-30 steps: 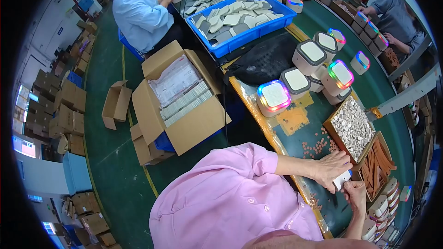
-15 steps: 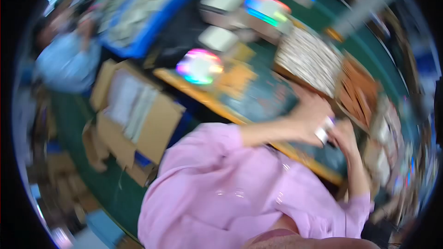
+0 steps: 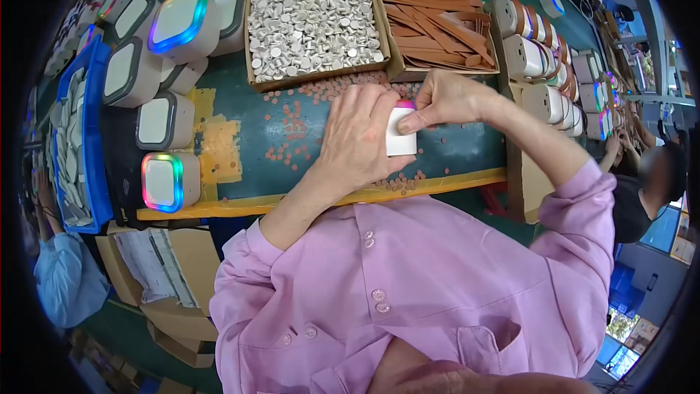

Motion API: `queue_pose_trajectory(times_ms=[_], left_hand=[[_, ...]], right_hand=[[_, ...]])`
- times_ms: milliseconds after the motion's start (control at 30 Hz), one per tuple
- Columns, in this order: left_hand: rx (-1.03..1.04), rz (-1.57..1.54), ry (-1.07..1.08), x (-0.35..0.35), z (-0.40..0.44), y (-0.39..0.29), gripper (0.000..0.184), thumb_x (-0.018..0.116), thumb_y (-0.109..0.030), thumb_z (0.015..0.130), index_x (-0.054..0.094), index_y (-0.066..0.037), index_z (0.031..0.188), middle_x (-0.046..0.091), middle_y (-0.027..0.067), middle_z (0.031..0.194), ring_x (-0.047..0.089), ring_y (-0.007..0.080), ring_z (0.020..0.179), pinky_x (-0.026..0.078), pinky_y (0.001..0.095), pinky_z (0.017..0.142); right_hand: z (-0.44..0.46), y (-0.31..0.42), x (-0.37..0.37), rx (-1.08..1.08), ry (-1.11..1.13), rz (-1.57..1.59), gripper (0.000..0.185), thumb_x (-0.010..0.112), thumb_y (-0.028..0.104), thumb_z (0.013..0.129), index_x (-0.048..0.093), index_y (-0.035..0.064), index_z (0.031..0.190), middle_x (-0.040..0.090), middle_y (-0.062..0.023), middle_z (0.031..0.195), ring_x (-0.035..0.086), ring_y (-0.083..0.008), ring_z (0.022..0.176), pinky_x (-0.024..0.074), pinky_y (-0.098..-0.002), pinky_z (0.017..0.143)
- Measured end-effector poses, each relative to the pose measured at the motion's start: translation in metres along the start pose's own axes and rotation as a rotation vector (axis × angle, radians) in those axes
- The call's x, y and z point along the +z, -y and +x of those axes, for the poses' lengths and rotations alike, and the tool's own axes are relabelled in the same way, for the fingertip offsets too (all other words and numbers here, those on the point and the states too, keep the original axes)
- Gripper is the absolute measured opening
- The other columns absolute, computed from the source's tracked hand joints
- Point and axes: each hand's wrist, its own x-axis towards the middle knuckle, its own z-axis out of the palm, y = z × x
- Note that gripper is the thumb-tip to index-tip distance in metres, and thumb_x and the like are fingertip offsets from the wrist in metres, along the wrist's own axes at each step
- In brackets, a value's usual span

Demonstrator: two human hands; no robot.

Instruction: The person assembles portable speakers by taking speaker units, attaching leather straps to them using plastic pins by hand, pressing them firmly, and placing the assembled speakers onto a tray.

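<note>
My left hand (image 3: 359,135) is wrapped over a white box-shaped device (image 3: 400,133) that shows a pink glow at its top edge. From the right, my right hand (image 3: 445,100) grips the same device, its thumb pressed on the upper part. Whatever lies under the fingers of either hand is hidden. Beyond my hands stand a box of silvery-white rivet-like caps (image 3: 315,29) and a box of brown straps (image 3: 434,25). Small reddish discs (image 3: 294,125) are scattered on the dark green table (image 3: 266,175) around my hands.
Light-ringed devices (image 3: 163,182) stand at the left, beside a blue tray (image 3: 102,138) of pale pads. Strapped white devices (image 3: 525,58) are stacked at the right. A co-worker in light blue (image 3: 65,277) is at the lower left; another in black (image 3: 633,208) is at the right.
The view has swung to the right, so the table and boxes now lie straight ahead. Both hands have stayed on the white device, which now shows more of its white face.
</note>
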Motion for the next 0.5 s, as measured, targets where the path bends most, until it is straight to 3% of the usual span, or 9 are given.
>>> queue_pose_trajectory(times_ms=[167, 267, 367, 433, 467, 500], left_hand=[[-0.018, -0.053, -0.030, -0.002, -0.007, 0.009, 0.075, 0.087, -0.020, 0.050, 0.054, -0.005, 0.115, 0.052, 0.0140, 0.110, 0.050, 0.0348, 0.103, 0.042, 0.0444, 0.089], [-0.011, -0.039, -0.013, -0.002, -0.006, 0.010, 0.074, 0.088, -0.020, 0.050, 0.055, -0.005, 0.115, 0.052, 0.0141, 0.110, 0.051, 0.0352, 0.104, 0.042, 0.0442, 0.090], [-0.011, -0.043, -0.019, -0.004, -0.009, 0.012, 0.075, 0.088, -0.021, 0.051, 0.054, -0.005, 0.116, 0.053, 0.0145, 0.110, 0.052, 0.0342, 0.105, 0.043, 0.0438, 0.091], [-0.008, -0.031, -0.038, -0.008, -0.014, 0.020, 0.077, 0.089, -0.022, 0.053, 0.052, -0.004, 0.119, 0.054, 0.0143, 0.114, 0.054, 0.0308, 0.108, 0.045, 0.0425, 0.093], [-0.132, -0.258, -0.123, -0.002, -0.019, 0.023, 0.079, 0.089, -0.027, 0.056, 0.051, -0.003, 0.120, 0.054, 0.0139, 0.115, 0.054, 0.0293, 0.109, 0.045, 0.0414, 0.093], [-0.255, -0.485, -0.208, 0.009, -0.028, 0.029, 0.080, 0.089, -0.032, 0.058, 0.049, -0.003, 0.121, 0.054, 0.0135, 0.116, 0.055, 0.0279, 0.109, 0.046, 0.0403, 0.093]], right_hand=[[0.013, -0.029, 0.039, -0.019, -0.033, 0.450, 0.057, 0.079, 0.059, 0.069, 0.068, 0.0054, 0.055, 0.057, -0.0014, 0.050, 0.051, -0.0117, 0.049, 0.0382, -0.0283, 0.047], [0.015, -0.036, 0.052, -0.031, -0.112, 0.522, 0.056, 0.078, 0.057, 0.072, 0.067, 0.0044, 0.056, 0.056, -0.0010, 0.050, 0.050, -0.0104, 0.051, 0.0384, -0.0279, 0.050], [0.005, -0.037, 0.057, -0.128, -0.246, 0.375, 0.050, 0.077, 0.051, 0.076, 0.072, 0.0019, 0.085, 0.063, -0.0044, 0.066, 0.054, -0.0110, 0.061, 0.0421, -0.0283, 0.057], [-0.002, -0.039, 0.067, -0.311, -0.371, 0.441, 0.058, 0.077, 0.047, 0.077, 0.062, 0.0028, 0.112, 0.064, -0.0093, 0.089, 0.059, -0.0137, 0.078, 0.0468, -0.0287, 0.068], [-0.003, -0.041, 0.075, -0.406, -0.433, 0.474, 0.066, 0.077, 0.045, 0.078, 0.057, 0.0033, 0.126, 0.065, -0.0117, 0.100, 0.061, -0.0151, 0.086, 0.0491, -0.0289, 0.073], [0.003, -0.044, 0.087, -0.525, -0.376, 0.705, 0.089, 0.078, 0.039, 0.077, 0.033, 0.0070, 0.147, 0.054, -0.0143, 0.127, 0.056, -0.0197, 0.114, 0.0473, -0.0310, 0.094]])
